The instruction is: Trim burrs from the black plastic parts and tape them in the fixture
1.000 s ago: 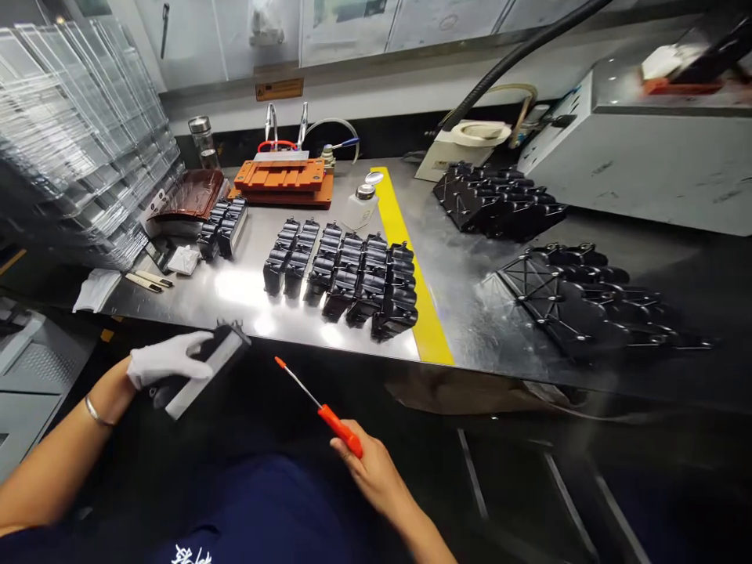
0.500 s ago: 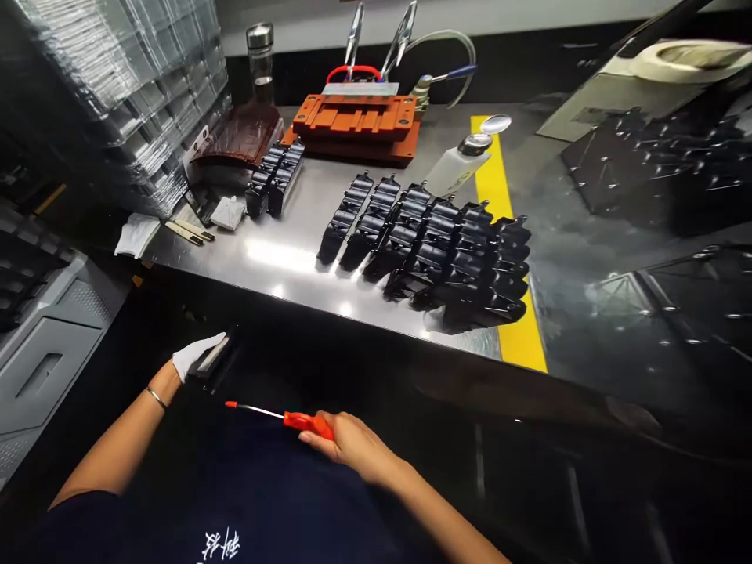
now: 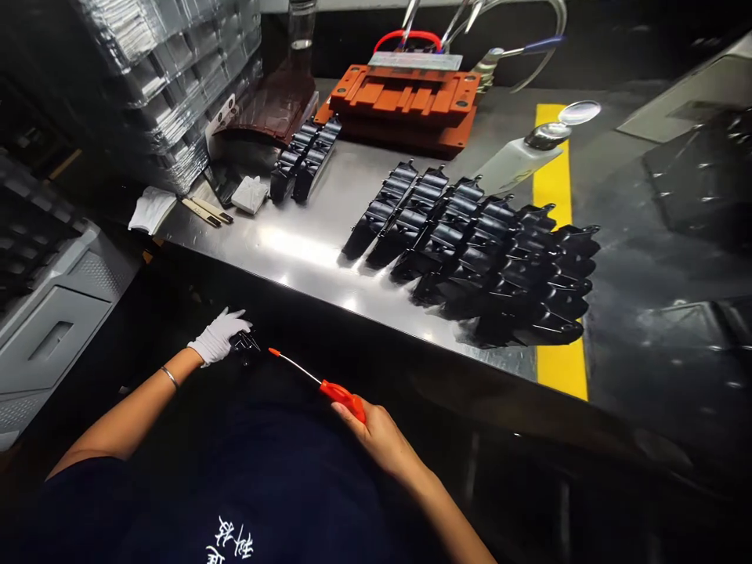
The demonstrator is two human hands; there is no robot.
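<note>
My left hand (image 3: 218, 338), in a white glove, is closed around a small black plastic part (image 3: 244, 342) in front of the bench edge. Much of that part is hidden by the glove or lost against the dark background. My bare right hand (image 3: 376, 435) grips the red handle of an air blow gun (image 3: 344, 398). Its thin metal nozzle points up and left, and the orange tip (image 3: 274, 352) is just right of the black part, apart from it. Rows of black moulded parts (image 3: 452, 227) stand on the metal bench (image 3: 317, 243) beyond my hands.
An orange fixture (image 3: 405, 98) sits at the back of the bench, beside a white bottle (image 3: 517, 160) with its lid up. Stacked clear trays (image 3: 170, 94) rise at the left, near a white cloth (image 3: 151, 210) and knives (image 3: 205, 211). A grey crate (image 3: 64, 337) stands far left.
My left hand has turned the black part, so the back of the glove now shows. The blow gun has moved up and right with my right hand. The view has shifted too.
</note>
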